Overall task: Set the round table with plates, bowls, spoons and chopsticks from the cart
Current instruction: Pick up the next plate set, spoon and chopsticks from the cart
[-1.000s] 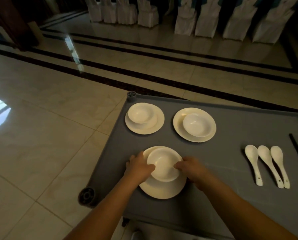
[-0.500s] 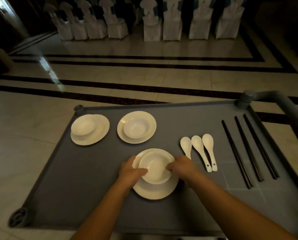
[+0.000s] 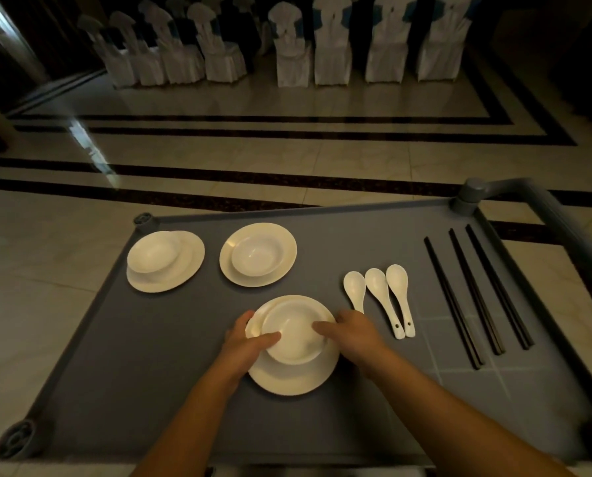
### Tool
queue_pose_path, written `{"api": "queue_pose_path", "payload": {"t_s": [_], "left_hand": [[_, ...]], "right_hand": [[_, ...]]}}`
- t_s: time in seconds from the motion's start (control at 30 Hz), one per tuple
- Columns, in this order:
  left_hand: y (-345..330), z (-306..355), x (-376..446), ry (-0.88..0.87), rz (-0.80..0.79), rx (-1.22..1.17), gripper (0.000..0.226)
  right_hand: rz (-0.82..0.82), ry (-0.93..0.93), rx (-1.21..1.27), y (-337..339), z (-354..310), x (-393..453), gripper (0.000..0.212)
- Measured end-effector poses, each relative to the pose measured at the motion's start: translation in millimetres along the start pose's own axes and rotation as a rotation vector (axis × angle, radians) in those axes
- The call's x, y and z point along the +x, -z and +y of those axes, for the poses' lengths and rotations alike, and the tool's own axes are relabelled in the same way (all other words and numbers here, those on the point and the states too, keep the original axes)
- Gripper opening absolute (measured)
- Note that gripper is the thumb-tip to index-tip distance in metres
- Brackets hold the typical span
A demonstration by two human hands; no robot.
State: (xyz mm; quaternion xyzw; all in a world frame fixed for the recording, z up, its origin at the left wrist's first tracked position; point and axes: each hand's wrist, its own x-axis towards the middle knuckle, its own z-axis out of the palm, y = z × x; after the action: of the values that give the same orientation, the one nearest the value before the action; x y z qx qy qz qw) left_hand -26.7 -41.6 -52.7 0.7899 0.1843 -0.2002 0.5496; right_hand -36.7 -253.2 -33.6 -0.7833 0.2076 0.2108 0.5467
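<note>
On the grey cart top (image 3: 150,366) a white bowl (image 3: 296,333) sits in a white plate (image 3: 287,376) near the front. My left hand (image 3: 244,346) grips this set at its left side, thumb over the bowl's rim. My right hand (image 3: 351,333) grips its right side the same way. Behind them stand two more bowl-on-plate sets, one at the far left (image 3: 165,261) and one in the middle (image 3: 257,254). Three white spoons (image 3: 379,297) lie side by side to the right. Three pairs of black chopsticks (image 3: 477,290) lie further right.
The cart's grey handle (image 3: 545,215) rises at its far right corner, and a castor (image 3: 16,438) shows at the near left. Glossy tiled floor (image 3: 253,149) with dark stripes stretches ahead. A row of white-covered chairs (image 3: 322,53) stands at the back.
The view has swung right, bringing the spoons, chopsticks and cart handle fully into sight. Both hands have stayed on the front plate and bowl, which sit in the same place on the cart.
</note>
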Motion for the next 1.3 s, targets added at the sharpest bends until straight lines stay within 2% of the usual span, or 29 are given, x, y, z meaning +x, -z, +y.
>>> {"api": "queue_pose_path", "payload": {"t_s": [0.07, 0.17, 0.3, 0.37, 0.47, 0.53, 0.83, 0.97, 1.1, 1.3], "left_hand": [[-0.1, -1.9, 1.8, 0.003, 0.004, 0.007, 0.084], [-0.4, -3.8, 4.9, 0.0, 0.015, 0.004, 0.081], [-0.2, -6.6, 7.9, 0.007, 0.023, 0.005, 0.077], [0.1, -7.8, 9.1, -0.005, 0.029, -0.004, 0.072], [0.4, -7.2, 9.4, -0.011, 0.024, 0.008, 0.067], [0.3, -6.6, 8.1, -0.017, 0.017, -0.005, 0.063], [-1.1, -7.4, 8.8, -0.015, 0.035, 0.032, 0.058], [-1.7, -9.6, 10.7, 0.0, 0.033, 0.044, 0.06], [-2.6, -11.2, 11.9, -0.007, 0.038, 0.016, 0.055], [-1.5, -11.3, 10.7, -0.021, 0.036, 0.003, 0.051]], "right_hand": [[0.073, 0.067, -0.066, 10.0, 4.0, -4.0, 0.033], [0.303, 0.159, -0.037, 34.3, 12.4, -5.6, 0.026], [0.565, 0.139, -0.021, 79.1, 28.2, 8.1, 0.016], [0.62, 0.097, -0.103, 96.6, 36.7, 19.1, 0.012], [0.543, 0.006, -0.194, 104.5, 43.2, 32.1, 0.008], [0.48, -0.035, -0.25, 101.8, 44.4, 36.2, 0.015], [0.432, -0.093, -0.404, 109.2, 39.3, 35.5, 0.016], [0.382, -0.12, -0.312, 122.6, 45.2, 37.0, 0.016], [0.419, -0.04, -0.175, 131.9, 56.6, 37.2, 0.015], [0.599, -0.037, -0.062, 177.1, 64.3, 33.7, 0.016]]}}
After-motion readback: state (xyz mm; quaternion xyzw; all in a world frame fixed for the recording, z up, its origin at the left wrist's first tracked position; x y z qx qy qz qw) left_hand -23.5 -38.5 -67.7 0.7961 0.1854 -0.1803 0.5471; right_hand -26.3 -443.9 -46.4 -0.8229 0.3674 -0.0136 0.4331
